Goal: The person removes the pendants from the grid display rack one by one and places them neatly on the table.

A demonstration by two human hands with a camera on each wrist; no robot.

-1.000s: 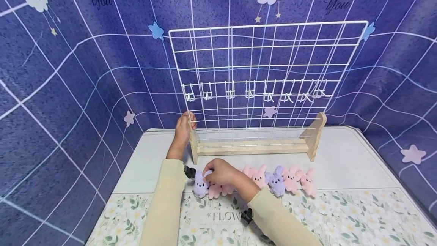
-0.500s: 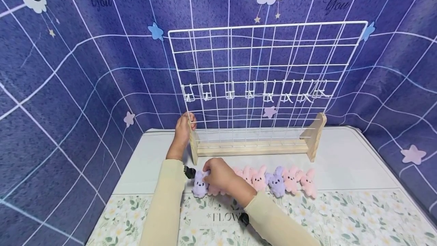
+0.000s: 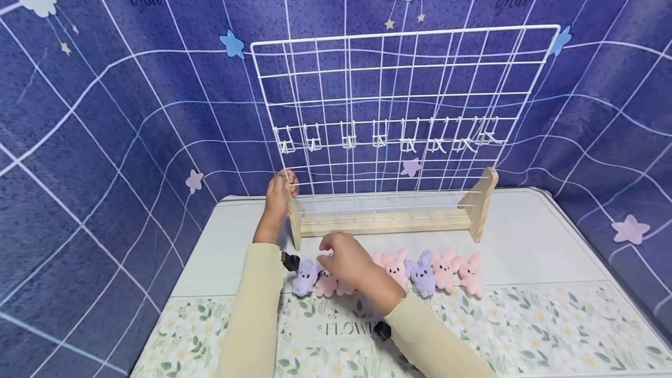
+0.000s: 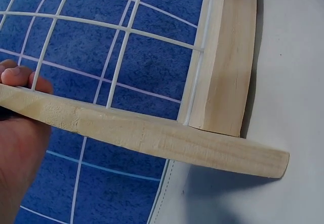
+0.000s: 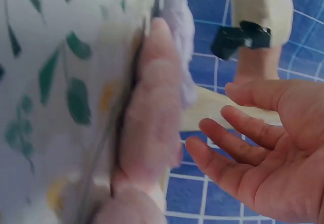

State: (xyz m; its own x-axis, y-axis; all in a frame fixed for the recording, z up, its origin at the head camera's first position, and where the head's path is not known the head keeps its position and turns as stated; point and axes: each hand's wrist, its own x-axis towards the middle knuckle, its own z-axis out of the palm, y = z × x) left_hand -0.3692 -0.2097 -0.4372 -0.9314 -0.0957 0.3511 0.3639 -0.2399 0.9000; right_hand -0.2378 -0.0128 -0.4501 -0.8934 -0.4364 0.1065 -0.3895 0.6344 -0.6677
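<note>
My left hand (image 3: 277, 194) grips the left wooden side support (image 3: 295, 220) of a white wire grid rack (image 3: 399, 95). In the left wrist view its thumb side and fingers lie on both sides of that support (image 4: 142, 138). Above the left part of a row of small plush bunnies, my right hand (image 3: 349, 258) hovers with fingers spread and holds nothing, as the right wrist view shows the palm (image 5: 283, 158). The leftmost bunny is purple (image 3: 305, 277); a pink bunny (image 3: 326, 283) lies beside it. My right hand hides part of the row.
Several white wire hooks (image 3: 380, 136) hang across the grid. Farther right in the row lie a purple bunny (image 3: 422, 276) and pink bunnies (image 3: 471, 276). A flowered mat (image 3: 525, 331) covers the front of the white table (image 3: 530, 238). Blue patterned cloth (image 3: 131, 162) surrounds it.
My right hand has let go of the leftmost purple bunny's ear and lifted slightly up and right, its fingers parting. The left hand stays on the support. The head view has shifted slightly.
</note>
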